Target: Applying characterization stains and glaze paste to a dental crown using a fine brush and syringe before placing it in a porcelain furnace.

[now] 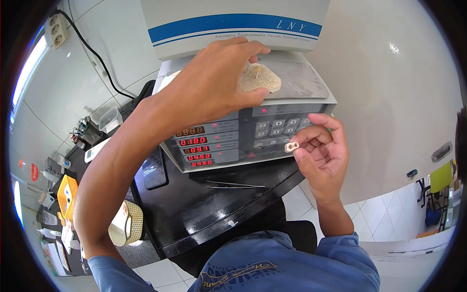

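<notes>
My left hand (219, 80) arches over a beige honeycomb tray (260, 85) on the furnace's top plate (309, 85), thumb at the tray's near edge and fingers curled toward its far edge. A small pin (257, 72) stands on the tray. Lower right, in front of the keypad, my right hand (321, 160) pinches a small white piece with two hollows (292, 146), its other fingers curled loosely. The furnace (248, 136) has lit red displays and a raised white upper housing (233, 34). Tweezers (236, 185) lie on the black table below it.
A phone (153, 170) lies left on the black table (219, 209), beside a woven basket (124, 224). Farther left are a pen holder (87, 134), a clear container (110, 118), a yellow basket (66, 197) and bottles. A power strip (57, 29) hangs upper left; a pale panel (389, 97) stands right.
</notes>
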### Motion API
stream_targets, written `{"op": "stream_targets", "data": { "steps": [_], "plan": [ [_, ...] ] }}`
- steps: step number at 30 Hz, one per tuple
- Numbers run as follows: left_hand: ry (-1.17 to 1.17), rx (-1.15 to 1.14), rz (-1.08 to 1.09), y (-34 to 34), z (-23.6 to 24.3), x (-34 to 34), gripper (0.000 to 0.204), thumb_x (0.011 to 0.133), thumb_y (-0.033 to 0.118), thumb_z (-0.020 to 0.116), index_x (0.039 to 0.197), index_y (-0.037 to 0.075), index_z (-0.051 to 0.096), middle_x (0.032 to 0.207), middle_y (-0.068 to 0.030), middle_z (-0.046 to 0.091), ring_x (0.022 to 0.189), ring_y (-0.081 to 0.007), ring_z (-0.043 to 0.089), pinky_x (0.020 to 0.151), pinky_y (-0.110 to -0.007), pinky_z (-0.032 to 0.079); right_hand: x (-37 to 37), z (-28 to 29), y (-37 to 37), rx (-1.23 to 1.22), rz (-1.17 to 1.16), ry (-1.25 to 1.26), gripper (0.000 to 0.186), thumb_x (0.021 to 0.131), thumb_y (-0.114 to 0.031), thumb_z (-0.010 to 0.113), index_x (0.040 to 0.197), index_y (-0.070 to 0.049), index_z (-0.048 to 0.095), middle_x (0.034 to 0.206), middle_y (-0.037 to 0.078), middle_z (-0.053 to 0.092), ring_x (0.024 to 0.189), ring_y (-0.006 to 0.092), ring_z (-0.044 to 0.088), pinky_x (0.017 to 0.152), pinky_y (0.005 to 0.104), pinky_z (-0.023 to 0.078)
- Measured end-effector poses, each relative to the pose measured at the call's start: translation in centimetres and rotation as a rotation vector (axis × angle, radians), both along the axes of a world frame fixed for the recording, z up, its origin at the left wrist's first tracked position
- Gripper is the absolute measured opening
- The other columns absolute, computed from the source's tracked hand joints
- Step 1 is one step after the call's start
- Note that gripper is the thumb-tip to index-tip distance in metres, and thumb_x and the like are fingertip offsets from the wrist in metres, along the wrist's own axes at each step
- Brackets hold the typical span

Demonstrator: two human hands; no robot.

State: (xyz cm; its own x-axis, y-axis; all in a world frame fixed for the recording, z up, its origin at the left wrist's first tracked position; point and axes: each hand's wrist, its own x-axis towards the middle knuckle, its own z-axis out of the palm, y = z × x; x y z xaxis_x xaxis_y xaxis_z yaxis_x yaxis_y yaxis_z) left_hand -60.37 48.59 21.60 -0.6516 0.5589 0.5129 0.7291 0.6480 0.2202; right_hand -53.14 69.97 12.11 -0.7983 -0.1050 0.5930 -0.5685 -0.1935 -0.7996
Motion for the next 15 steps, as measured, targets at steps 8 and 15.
{"op": "stream_targets", "data": {
  "steps": [8,15],
  "plan": [
    [0.192,0.098,0.040,-0.7,1.6,3.2,0.056,0.076,0.025,0.073,0.124,0.003,0.055,0.115,-0.0164,0.062,0.107,-0.0264,0.059,0.095,-0.039,0.044,0.6,-0.7,-0.7,-0.012,0.053,-0.028,0.049,0.078,0.007,0.062,0.123,0.002,0.041,0.090,0.011,0.062,0.088,0.0156,0.062,0.084,0.0294,0.048],
    [0.198,0.186,0.373,-3.7,2.0,12.7,0.044,0.079,0.015,0.066,0.119,0.001,0.057,0.104,-0.0132,0.063,0.099,-0.0200,0.061,0.089,-0.038,0.047,1.0,-1.9,-1.9,-0.015,0.136,0.032,0.051,0.077,0.009,0.062,0.122,0.003,0.041,0.090,0.012,0.062,0.088,0.0176,0.063,0.082,0.0305,0.050]
  ]
}}
